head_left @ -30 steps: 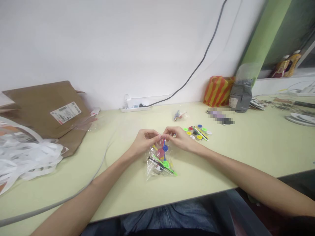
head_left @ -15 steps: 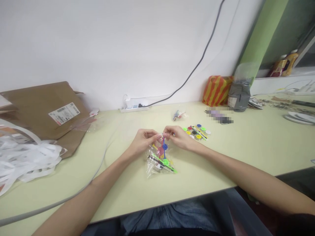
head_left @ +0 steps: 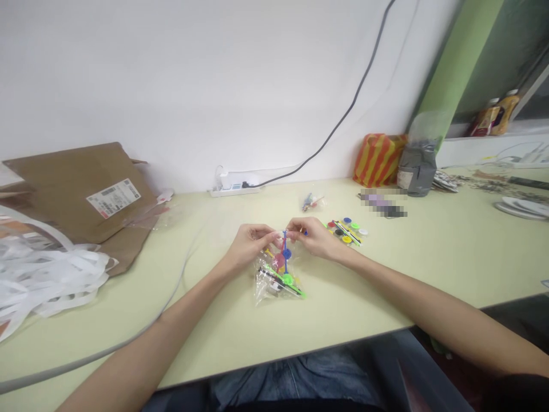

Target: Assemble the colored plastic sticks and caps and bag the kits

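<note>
A clear plastic bag (head_left: 261, 286) hangs between my hands over the table, its lower end low near the tabletop. Inside it are colourful plastic sticks and discs: a blue disc (head_left: 287, 253), a red disc (head_left: 278, 261), a green disc (head_left: 287, 279) and black and green sticks. My left hand (head_left: 253, 243) pinches the bag's top edge between thumb and fingers. From the other side my right hand (head_left: 312, 237) also pinches the top edge, fingertips nearly touching the left ones. Right of my right hand lies a group of coloured discs and sticks (head_left: 347, 230).
A small bag of parts (head_left: 313, 201) lies behind my hands. Cardboard (head_left: 77, 194) and tangled white strips (head_left: 55, 274) fill the left side. A grey cable (head_left: 128, 337) crosses the table's left. A power strip (head_left: 234, 190), striped bag (head_left: 377, 160) and grey pouch (head_left: 416, 171) stand along the wall.
The bag and its contents have risen slightly, and the blue stick's top now shows between my fingertips. Both hands keep pinching the bag's top.
</note>
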A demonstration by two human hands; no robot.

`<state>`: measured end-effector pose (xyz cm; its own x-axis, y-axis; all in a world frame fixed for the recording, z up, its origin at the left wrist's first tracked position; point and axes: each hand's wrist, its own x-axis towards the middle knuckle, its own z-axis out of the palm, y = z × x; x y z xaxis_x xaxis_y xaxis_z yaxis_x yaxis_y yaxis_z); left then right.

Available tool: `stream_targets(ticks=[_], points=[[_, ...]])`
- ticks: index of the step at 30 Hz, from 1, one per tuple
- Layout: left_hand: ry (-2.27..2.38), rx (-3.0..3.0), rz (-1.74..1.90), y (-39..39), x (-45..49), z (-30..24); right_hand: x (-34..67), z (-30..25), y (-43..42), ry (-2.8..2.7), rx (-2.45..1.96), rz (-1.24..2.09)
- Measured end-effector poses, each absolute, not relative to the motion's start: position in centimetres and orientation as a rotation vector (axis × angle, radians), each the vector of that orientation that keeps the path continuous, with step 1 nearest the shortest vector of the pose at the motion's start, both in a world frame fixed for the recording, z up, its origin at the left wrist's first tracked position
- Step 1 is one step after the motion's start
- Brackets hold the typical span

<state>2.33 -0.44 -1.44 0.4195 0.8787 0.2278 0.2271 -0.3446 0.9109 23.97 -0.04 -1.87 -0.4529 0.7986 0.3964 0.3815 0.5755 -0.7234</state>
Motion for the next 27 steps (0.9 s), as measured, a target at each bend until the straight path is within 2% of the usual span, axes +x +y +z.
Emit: stream_targets(ticks=[27], points=[[1.010, 1.663, 1.082, 1.1, 1.3, -2.3, 25.1, -2.0, 0.9, -2.029, -0.993, 0.592]])
